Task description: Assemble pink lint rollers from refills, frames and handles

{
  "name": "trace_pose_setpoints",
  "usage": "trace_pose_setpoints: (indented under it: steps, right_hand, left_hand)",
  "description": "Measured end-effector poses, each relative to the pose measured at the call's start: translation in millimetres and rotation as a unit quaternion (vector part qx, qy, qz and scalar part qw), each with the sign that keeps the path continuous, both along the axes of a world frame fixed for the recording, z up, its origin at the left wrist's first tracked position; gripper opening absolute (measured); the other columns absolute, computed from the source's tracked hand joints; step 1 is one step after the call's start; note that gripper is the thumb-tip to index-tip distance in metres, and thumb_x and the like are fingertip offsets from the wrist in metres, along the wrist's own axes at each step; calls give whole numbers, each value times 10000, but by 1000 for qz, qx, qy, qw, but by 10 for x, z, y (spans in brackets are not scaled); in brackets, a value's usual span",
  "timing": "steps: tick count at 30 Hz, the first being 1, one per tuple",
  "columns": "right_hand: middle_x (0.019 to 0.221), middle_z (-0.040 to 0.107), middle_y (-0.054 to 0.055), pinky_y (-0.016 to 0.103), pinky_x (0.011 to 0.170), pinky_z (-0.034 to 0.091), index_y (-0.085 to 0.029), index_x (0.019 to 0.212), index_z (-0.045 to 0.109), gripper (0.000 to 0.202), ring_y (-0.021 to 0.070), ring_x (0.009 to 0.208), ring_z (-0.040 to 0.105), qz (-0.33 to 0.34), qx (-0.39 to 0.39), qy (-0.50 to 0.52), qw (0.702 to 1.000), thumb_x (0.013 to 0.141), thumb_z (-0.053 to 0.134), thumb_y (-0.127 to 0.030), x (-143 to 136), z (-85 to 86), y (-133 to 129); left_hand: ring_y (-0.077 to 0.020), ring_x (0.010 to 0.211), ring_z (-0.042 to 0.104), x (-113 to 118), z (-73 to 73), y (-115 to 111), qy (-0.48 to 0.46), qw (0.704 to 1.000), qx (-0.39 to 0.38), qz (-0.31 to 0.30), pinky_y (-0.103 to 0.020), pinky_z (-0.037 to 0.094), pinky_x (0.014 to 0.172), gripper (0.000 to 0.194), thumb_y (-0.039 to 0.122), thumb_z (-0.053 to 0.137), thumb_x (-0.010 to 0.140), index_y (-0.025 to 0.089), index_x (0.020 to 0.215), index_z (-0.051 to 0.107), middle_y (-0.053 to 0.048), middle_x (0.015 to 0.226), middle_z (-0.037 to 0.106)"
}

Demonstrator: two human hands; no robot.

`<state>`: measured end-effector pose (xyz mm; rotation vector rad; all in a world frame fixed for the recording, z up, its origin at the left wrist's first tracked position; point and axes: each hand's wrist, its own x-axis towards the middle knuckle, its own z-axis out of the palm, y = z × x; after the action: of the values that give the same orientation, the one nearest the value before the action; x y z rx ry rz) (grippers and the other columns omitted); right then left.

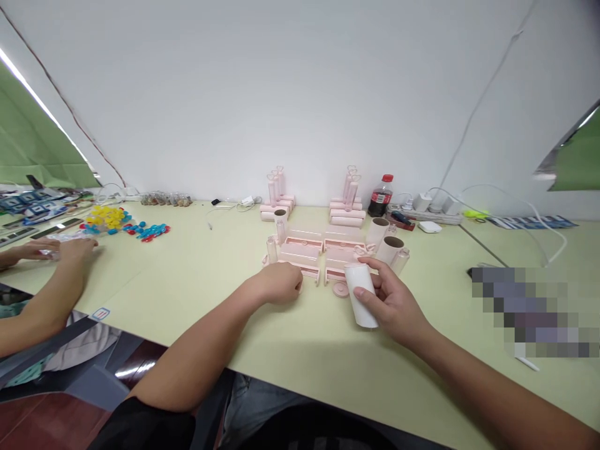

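Note:
My right hand (391, 303) is wrapped round a white roll (362, 297), which leans slightly above the table. Just left of that roll lies a round pink disc (340, 289). My left hand (281, 283) rests near the table surface, fingers curled in; what it holds, if anything, is hidden. Behind both hands are pink trays (302, 244) with clear covers. Brown-cored rolls (389, 250) stand upright to the right of the trays, and another roll (280, 215) stands at their left. Small clear cylinders (272, 249) stand by the trays' left side.
Pink parts (277, 207) and similar ones (347, 212) are stacked by the wall. A cola bottle (380, 197), a power strip (435, 215) and a white pen (528, 363) are at right. At left, another person's hands (77, 250) work near yellow and blue pieces (107, 217).

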<state>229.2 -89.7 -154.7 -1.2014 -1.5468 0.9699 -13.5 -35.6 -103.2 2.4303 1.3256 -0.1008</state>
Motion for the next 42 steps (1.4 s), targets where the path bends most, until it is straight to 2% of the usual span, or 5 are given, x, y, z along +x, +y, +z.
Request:
trace_pose_setpoints:
  steps: [6, 15, 20, 27, 42]
  right_hand:
    - [814, 671, 16, 268, 497, 484, -261, 1193, 420, 531, 182, 644, 617, -28, -10, 42, 999, 787, 678, -486, -25, 49, -1]
    - [680, 562, -60, 268, 402, 477, -261, 901, 391, 428, 122, 458, 547, -67, -2, 122, 990, 736, 723, -475, -22, 86, 18]
    - [645, 588, -53, 334, 545, 567, -232, 751, 390, 446, 164, 532, 648, -69, -38, 194, 978, 716, 778, -449, 22, 61, 59]
    - [587, 547, -60, 344, 577, 606, -212, 644, 443, 438, 161, 565, 647, -83, -57, 294, 951, 684, 822, -427, 33, 70, 97]
    - [709, 613, -18, 384, 705, 642, -202, 644, 519, 392, 199, 720, 699, -40, -101, 326, 939, 690, 821, -448, 5, 87, 61]
  left_hand:
    - [-153, 809, 575, -62, 94, 46, -234, 968, -46, -80, -278, 446, 733, 85, 239, 584, 796, 174, 743, 601, -40, 950, 613]
    - [-148, 785, 642, 28, -65, 145, -463, 866, -186, 36, -296, 568, 654, 286, 259, 685, 760, 174, 1010, 575, -26, 897, 608]
    - [-129, 703, 664, 59, -45, 148, -504, 840, -185, 81, -309, 572, 714, 167, 216, 713, 728, 141, 823, 598, -11, 760, 628]
    - [-200, 915, 664, 114, -71, 142, -581, 779, -210, 113, -386, 587, 778, 396, 317, 792, 682, 122, 600, 458, -97, 1027, 611]
    - [-155, 883, 605, 197, -150, 99, -651, 724, -224, 34, -282, 523, 690, 365, 325, 826, 671, 133, 756, 527, -64, 1096, 577]
